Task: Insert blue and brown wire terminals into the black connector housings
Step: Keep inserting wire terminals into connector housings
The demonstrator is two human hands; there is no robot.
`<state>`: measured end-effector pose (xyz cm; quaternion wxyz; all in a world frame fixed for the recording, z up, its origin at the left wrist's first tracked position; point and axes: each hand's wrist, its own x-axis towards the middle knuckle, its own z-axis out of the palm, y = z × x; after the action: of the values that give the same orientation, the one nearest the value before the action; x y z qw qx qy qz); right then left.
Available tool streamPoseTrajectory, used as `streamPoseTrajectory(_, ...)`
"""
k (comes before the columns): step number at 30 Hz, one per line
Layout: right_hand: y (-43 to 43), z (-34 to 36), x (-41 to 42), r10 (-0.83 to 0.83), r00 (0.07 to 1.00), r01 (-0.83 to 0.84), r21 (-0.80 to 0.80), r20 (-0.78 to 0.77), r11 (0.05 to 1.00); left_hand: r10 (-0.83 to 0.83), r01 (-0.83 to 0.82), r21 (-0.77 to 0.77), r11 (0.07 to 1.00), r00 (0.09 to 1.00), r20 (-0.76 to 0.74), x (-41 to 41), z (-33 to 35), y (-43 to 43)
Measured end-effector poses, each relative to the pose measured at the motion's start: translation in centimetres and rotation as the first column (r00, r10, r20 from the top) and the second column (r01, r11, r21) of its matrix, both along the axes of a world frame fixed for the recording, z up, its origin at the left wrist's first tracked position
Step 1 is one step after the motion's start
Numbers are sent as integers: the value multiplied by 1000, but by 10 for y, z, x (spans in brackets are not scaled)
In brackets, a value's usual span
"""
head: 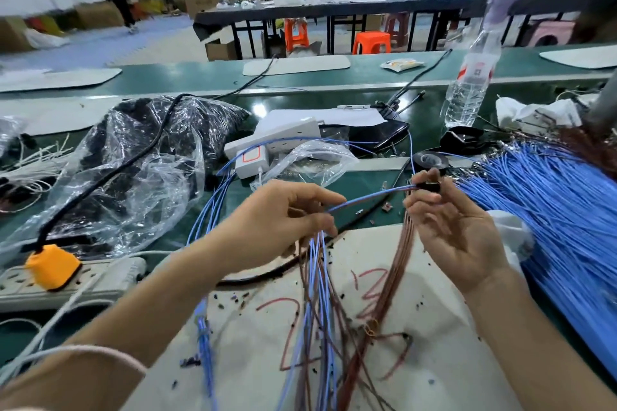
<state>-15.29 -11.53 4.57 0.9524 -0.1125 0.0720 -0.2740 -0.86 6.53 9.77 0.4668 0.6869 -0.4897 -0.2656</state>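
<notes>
Two hands are showing, left and right. One housing is showing. One bottle is standing. Two power strips are lying. One tape roll is lying. Two orange stools are standing. Wires are lying too thick to count.

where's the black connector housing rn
Head view, right of centre: the black connector housing is pinched by the right hand, left of the blue wire bundle, with a blue wire running from it to the left hand.
</notes>
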Motion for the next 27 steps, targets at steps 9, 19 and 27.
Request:
streamPoseTrajectory(9,2,-10,25,-134,926,35,-273,-352,961,-348,379,524,763,924,-161,-13,26,73)
streamPoseTrajectory(19,48,-6,89,-397,774,-207,-789,-494,578,271,-659,393,641,674,688,92,-40,57)
streamPoseTrajectory(27,110,-20,102,-396,817,-440,-897,-419,41,469,-711,404,576,692,549,107,-55,51)
